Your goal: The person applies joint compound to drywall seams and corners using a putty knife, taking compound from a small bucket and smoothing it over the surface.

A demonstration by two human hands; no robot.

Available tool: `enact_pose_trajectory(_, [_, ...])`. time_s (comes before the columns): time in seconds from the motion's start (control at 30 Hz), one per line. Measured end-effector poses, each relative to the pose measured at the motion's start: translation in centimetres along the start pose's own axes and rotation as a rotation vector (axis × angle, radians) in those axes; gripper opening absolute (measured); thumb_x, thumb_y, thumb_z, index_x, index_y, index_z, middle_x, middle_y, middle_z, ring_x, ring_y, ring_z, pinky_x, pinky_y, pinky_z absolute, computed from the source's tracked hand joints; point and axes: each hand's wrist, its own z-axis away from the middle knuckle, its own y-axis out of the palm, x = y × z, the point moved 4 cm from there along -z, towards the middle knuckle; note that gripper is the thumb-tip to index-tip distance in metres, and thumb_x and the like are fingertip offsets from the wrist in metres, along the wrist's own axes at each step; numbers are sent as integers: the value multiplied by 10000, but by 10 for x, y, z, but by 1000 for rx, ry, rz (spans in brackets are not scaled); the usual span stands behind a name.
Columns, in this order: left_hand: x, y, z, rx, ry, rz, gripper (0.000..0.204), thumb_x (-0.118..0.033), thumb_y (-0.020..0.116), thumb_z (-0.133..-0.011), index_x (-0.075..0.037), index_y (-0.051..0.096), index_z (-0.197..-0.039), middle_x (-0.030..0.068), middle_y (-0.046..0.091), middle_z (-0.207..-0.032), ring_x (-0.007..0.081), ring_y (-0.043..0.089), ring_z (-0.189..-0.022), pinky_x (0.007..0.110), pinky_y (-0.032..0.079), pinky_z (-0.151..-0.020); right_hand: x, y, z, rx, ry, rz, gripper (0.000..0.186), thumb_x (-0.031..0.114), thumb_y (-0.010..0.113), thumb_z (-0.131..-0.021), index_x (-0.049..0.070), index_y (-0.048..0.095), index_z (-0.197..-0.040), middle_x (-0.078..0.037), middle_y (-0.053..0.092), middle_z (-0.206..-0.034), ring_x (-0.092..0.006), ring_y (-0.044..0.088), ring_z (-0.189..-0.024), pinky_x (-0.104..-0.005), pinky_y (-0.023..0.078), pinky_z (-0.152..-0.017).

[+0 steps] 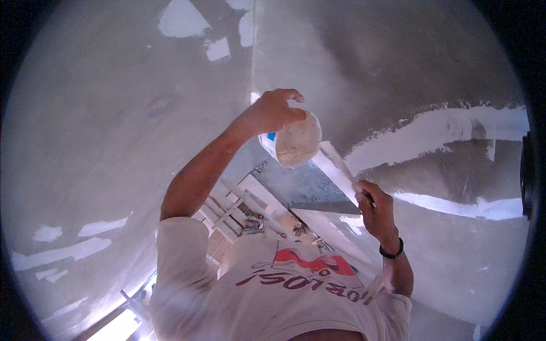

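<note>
My left hand [275, 113] is raised near the corner of the grey walls, with its fingers curled at the edge of a white tub [298, 141]. The tub is tilted, and its round, off-white face shows; a blue patch marks its side. Lower and to the right, my right hand [375, 210] grips a putty knife [338, 161] by its dark handle. The knife's pale blade points up and left, its tip close beside the tub. Whether the two touch, I cannot tell.
White filler streaks [438, 133] cross the grey right wall, and white patches [182, 20] mark the left one. Below, past my arms, are a grey floor area [310, 184] and pale wooden-looking bars [227, 219]. A bright opening [116, 327] shows at the lower left.
</note>
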Motion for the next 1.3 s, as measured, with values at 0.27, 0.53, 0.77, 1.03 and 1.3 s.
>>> enact_pose_trajectory(0.27, [45, 14, -5, 68, 131, 92, 459, -230, 675, -787, -7, 596, -1181, 162, 671, -1004, 225, 636, -873, 352, 519, -777, -16, 39, -14, -67, -337, 325, 317, 22, 625, -813, 76, 599, -1125, -158, 608, -948, -325, 609, -838, -434, 519, -692])
enact_pose_trajectory(0.53, [88, -4, 2, -9, 2, 391, 381, -209, 650, -816, 3, 616, -1130, 116, 668, -1011, 210, 625, -896, 329, 500, -805, -30, 71, 18, 156, -342, 348, 248, 22, 597, -859, 51, 597, -1105, -163, 633, -882, -325, 613, -729, -402, 518, -624])
enact_pose_trajectory(0.77, [86, -19, 40, -136, -160, 250, 401, -215, 653, -827, -18, 595, -1172, 110, 649, -997, 197, 606, -906, 343, 485, -810, -52, 69, 36, 347, 203, -507, 276, 204, 479, -991, 62, 469, -1227, -108, 646, -871, -168, 594, -652, -303, 491, -596])
enact_pose_trajectory(1.03, [104, 45, 48, 71, -149, 592, 422, -186, 666, -831, -32, 572, -1213, 130, 659, -1006, 196, 610, -915, 343, 488, -819, -54, 118, 21, 382, 425, -809, 202, 122, 481, -970, 70, 462, -1164, -73, 602, -683, -98, 503, -474, -236, 396, -425])
enact_pose_trajectory(1.3, [121, 52, 54, 94, -235, 592, 449, -155, 658, -800, 28, 583, -1203, 163, 614, -1108, 220, 602, -944, 335, 498, -808, -69, 117, 49, 522, 616, -844, 213, 205, 510, -988, 68, 501, -1150, -22, 564, -661, -71, 454, -493, -222, 368, -444])
